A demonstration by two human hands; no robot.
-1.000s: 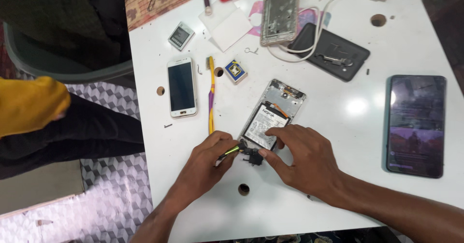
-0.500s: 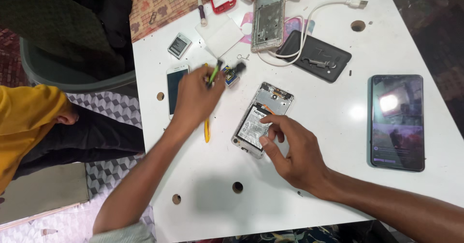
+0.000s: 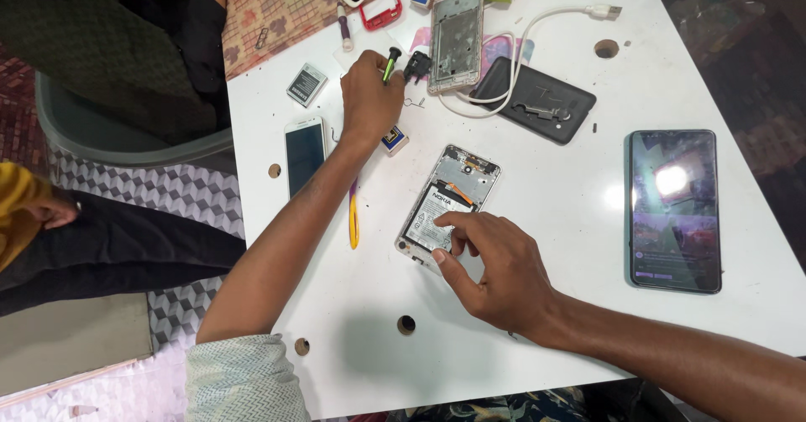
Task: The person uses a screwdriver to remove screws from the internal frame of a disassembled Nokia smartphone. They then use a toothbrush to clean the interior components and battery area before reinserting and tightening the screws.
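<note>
An opened phone [image 3: 449, 199] with its back removed lies on the white table [image 3: 537, 246], battery showing. My right hand [image 3: 495, 267] rests on its near end, fingertips pressing the battery. My left hand [image 3: 369, 94] is stretched to the far side of the table. It grips a small green-handled screwdriver [image 3: 389, 63] and holds a small black part [image 3: 417, 65] at its tip.
A white phone [image 3: 304, 153] and a yellow and purple tool [image 3: 353, 212] lie left of the opened phone. A phone frame [image 3: 457, 36], white cable [image 3: 537, 19], black case [image 3: 533, 99], loose battery [image 3: 306, 84] sit further back. A lit phone [image 3: 674, 210] lies right. A seated person is at left.
My left hand has carried the screwdriver and black part from beside the opened phone to the far side of the table. My right hand stays on the phone.
</note>
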